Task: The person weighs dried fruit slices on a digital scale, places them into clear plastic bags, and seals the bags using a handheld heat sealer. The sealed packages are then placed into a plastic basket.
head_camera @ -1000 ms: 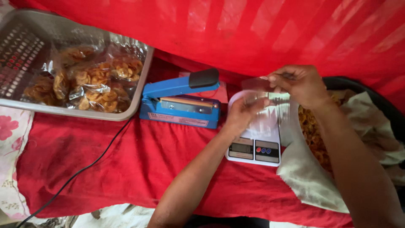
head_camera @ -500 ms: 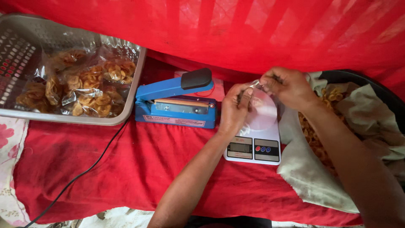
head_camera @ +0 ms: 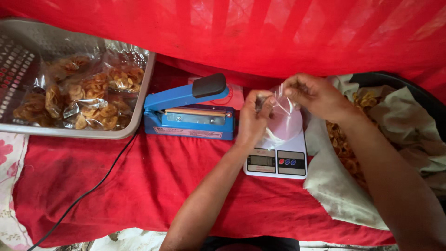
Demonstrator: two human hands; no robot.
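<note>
Both of my hands hold a small clear plastic bag (head_camera: 282, 122) by its top edge, just above a white digital kitchen scale (head_camera: 278, 160). My left hand (head_camera: 254, 120) pinches the bag's left corner and my right hand (head_camera: 316, 95) pinches its right corner. The bag looks empty. To my right a cloth-lined dark basin (head_camera: 409, 88) holds loose yellow fried chips (head_camera: 341, 144).
A blue impulse heat sealer (head_camera: 188, 114) with a black handle stands left of the scale, its black cord (head_camera: 88, 190) trailing over the red cloth. A metal tray (head_camera: 139, 97) at the far left holds several sealed bags of chips (head_camera: 88, 100). Red fabric hangs behind.
The view has shifted slightly, so the tray shows further right. My hands have stayed together on the bag above the scale, my right hand working along its top edge.
</note>
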